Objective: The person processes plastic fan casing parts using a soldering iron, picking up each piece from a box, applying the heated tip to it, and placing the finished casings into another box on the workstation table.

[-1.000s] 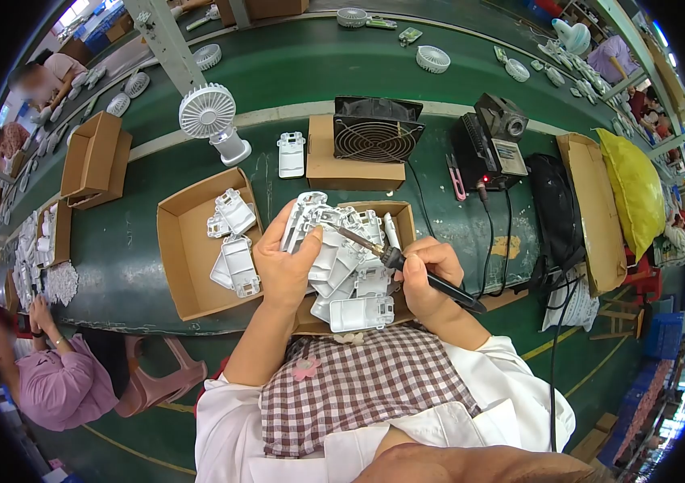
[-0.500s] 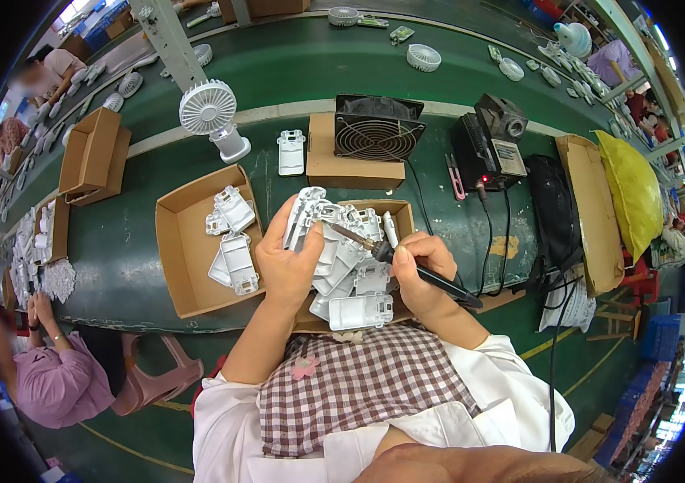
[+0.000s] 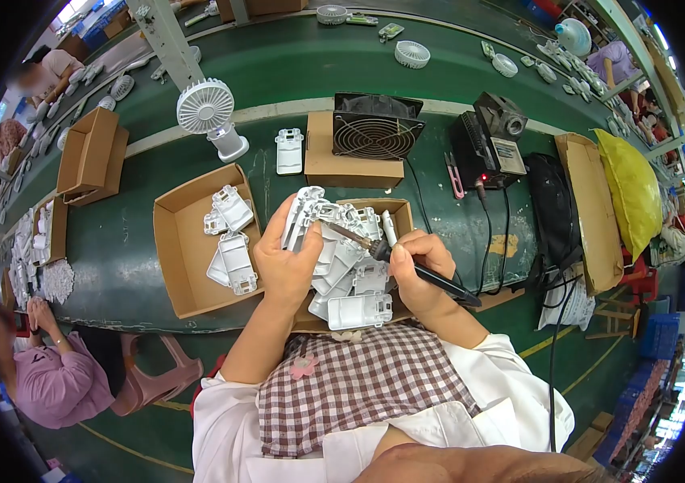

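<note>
My left hand [image 3: 284, 262] is closed around a white plastic casing [image 3: 304, 211], held up over a box of parts. In my right hand [image 3: 423, 270] is a soldering iron [image 3: 447, 286] with a black handle, gripped like a pen. Its metal tip points left and reaches the casing near my left thumb; whether it touches cannot be told. Below both hands a cardboard box [image 3: 401, 208] holds several white plastic housings [image 3: 358, 310] in a loose pile. To the left, another cardboard box [image 3: 177, 241] contains several similar housings [image 3: 236, 262].
Behind the boxes stand a white handheld fan [image 3: 207, 109], a black cooling fan [image 3: 378, 133] on a carton, and a soldering station [image 3: 487, 145] with cables. Pink-handled tweezers [image 3: 455, 175] lie beside it. Fans ride a green conveyor [image 3: 302, 60]. A co-worker [image 3: 64, 374] sits at left.
On the conveyor, the fans and parts have shifted slightly left. My hands, the casing and the soldering iron hold almost the same position.
</note>
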Available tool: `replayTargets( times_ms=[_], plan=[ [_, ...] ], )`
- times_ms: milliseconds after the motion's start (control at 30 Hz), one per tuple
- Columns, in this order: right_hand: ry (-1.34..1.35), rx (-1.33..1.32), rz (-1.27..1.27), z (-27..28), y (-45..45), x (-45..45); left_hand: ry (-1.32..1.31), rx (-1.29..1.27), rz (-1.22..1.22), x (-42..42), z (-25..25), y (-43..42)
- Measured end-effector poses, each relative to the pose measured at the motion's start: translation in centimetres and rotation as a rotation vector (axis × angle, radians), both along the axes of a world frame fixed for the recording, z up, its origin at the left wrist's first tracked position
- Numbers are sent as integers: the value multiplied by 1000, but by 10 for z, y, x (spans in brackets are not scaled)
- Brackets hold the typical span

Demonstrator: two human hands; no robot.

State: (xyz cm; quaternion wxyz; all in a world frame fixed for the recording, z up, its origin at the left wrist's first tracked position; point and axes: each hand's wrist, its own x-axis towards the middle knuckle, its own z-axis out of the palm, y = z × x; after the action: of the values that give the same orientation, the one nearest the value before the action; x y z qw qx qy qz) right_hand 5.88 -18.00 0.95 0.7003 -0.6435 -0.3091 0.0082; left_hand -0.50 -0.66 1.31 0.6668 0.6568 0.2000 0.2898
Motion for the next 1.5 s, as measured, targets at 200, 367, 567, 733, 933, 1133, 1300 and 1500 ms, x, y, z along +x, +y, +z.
replayTargets(
  times_ms=[200, 367, 567, 733, 933, 1133, 1300, 1500],
  plan=[
    [-43, 132, -32, -5, -3, 0, 6, -35, -12, -1, 3, 1],
    [-81, 304, -20, -8, -2, 0, -24, -121, -229, -5, -1, -2],
    [-85, 204, -22, -8, -6, -1, -92, -301, -285, -5, -8, 1],
    [-15, 104, -13, -2, -5, -2, 24, -205, -153, -4, -10, 0],
    [-14, 53, -19, -5, -2, 1, 57, -161, -93, -4, -12, 3],
    [-31, 33, -22, -3, 0, 1, 72, -166, -85, -4, -13, 3],
    [-21, 18, -19, -1, 1, 1, 67, -160, -81, -4, -13, 3],
    [-22, 18, -19, -2, 1, 1, 68, -192, -96, -5, -4, 0]
  ],
)
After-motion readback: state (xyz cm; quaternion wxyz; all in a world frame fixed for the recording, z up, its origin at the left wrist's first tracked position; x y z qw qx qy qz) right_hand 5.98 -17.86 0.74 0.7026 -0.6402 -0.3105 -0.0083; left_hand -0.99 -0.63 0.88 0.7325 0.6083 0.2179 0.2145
